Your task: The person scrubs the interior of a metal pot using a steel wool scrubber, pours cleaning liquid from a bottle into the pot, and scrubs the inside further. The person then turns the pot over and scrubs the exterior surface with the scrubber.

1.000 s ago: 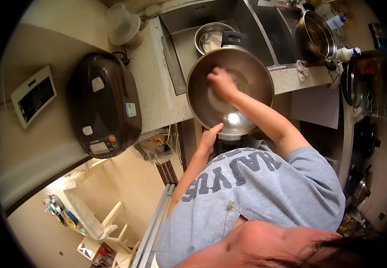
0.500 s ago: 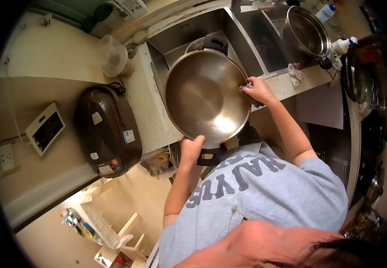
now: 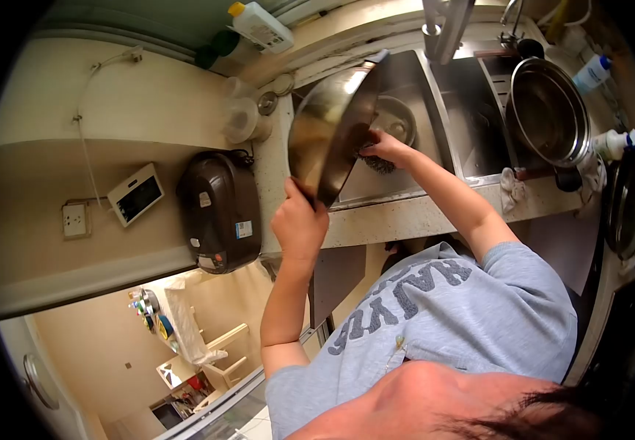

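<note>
Hands are both busy here: left hand (image 3: 299,224) is wrapped tight round the near end of the wok (image 3: 316,136) (rim or handle, can't tell, the fingers hide it), and the right hand (image 3: 388,147) is pinching a dark scrubber (image 3: 380,164) just by the wok's open side. Can't really tell if the scrubber is touching the metal.

Wok's up on its edge over the big basin of the sink (image 3: 429,128), opening turned toward the right hand. I'd guess it's tipped like that so the inside is easy to reach, and held over the sink so any drips land there instead of on the counter (image 3: 361,226). Left hand looks like it's just there to steady it.

Count, for anyone curious: one wok, one scrubber, one bowl (image 3: 398,116) down in the basin partly behind the wok, one big pot (image 3: 552,106) at the sink's right end, one rice cooker (image 3: 218,209) off to the left, and one faucet (image 3: 447,33) at the back, probably put there to reach the basins.
</note>
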Tool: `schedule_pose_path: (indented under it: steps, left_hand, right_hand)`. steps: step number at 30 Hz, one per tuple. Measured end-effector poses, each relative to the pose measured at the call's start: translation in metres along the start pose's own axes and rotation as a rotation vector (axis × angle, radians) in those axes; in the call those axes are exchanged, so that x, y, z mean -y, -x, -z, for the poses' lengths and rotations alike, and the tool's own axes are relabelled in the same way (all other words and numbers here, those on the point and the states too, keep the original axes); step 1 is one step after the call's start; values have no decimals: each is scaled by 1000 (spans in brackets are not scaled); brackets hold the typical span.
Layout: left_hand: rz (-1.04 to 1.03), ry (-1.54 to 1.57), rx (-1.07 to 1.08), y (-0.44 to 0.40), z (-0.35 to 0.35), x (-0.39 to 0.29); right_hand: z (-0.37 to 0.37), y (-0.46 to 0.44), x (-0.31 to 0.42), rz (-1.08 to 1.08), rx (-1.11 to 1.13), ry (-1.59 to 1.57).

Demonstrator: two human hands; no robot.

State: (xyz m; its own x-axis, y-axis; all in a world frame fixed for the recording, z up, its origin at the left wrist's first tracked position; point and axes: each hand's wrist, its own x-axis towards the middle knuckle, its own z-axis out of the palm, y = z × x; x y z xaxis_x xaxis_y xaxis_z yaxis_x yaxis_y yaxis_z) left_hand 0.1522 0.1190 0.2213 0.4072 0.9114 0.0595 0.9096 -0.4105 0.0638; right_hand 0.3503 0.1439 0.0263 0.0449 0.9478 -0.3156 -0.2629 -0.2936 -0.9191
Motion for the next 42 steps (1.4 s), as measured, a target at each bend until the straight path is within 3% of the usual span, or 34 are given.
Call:
schedule_pose_path:
  steps: [4, 8, 10, 12, 13, 14, 15, 19, 20, 21, 23, 25, 27, 28, 29, 30, 32, 33, 34, 37, 39, 42]
  left_hand:
    - [-8, -65, -13, 3, 3, -6]
    - [81, 8, 1, 7, 2, 6]
    - [110, 78, 3, 8, -1, 21]
    - [265, 355, 45, 11, -8, 47]
    - [248, 431, 54, 13, -25, 73]
    - [315, 715, 99, 20, -38, 91]
    - [376, 1000, 144, 28, -44, 102]
    - [665, 1388, 264, 70, -66, 115]
    - [686, 1412, 274, 80, -80, 120]
    - [701, 1441, 280, 86, -94, 123]
    - [682, 1360, 200, 98, -103, 115]
    - [723, 1420, 230, 103, -107, 112]
    - [830, 1449, 486, 111, -109, 115]
    - [812, 1390, 471, 113, -113, 114]
    - [697, 1457, 333, 119, -127, 113]
    - [721, 1479, 380, 120, -126, 111]
    - [735, 1475, 481, 123, -135, 117]
    - [718, 1458, 518, 123, -146, 122]
    - [720, 1473, 577, 122, -148, 121]
    - [700, 1451, 648, 123, -160, 127]
    - [679, 1447, 675, 125, -170, 131]
    - [665, 1465, 693, 130, -180, 137]
  right_hand:
    - [-9, -8, -5, -40, 56, -99]
    - [-7, -10, -12, -71, 78, -2]
    - [-4, 0, -8, 40, 57, 52]
    - [13, 3, -7, 22, 83, 89]
    - [22, 5, -4, 2, 112, 122]
    - [31, 14, 9, 20, 164, 89]
    - [38, 23, 21, 86, 151, 31]
    - [70, 24, 42, 72, -22, -414]
    - [98, -9, 0, 134, -245, 242]
    - [96, -2, -3, 61, -565, 1122]
    - [87, 7, 1, 259, -697, 1002]
    - [72, 14, 7, 241, -564, 580]
    - [38, 39, 25, 342, -656, 805]
    - [24, 46, 29, 373, -638, 799]
    - [2, 61, 50, 270, -477, 645]
    - [-12, 66, 45, 182, -388, 562]
    - [-46, 81, 39, 119, -281, 621]
    - [-58, 84, 28, 198, -247, 804]
    - [-64, 84, 16, 108, -143, 785]
    - [-73, 107, -6, 124, -225, 862]
    - [-62, 129, -9, 359, -337, 792]
    - [-20, 173, 0, 375, -662, 470]
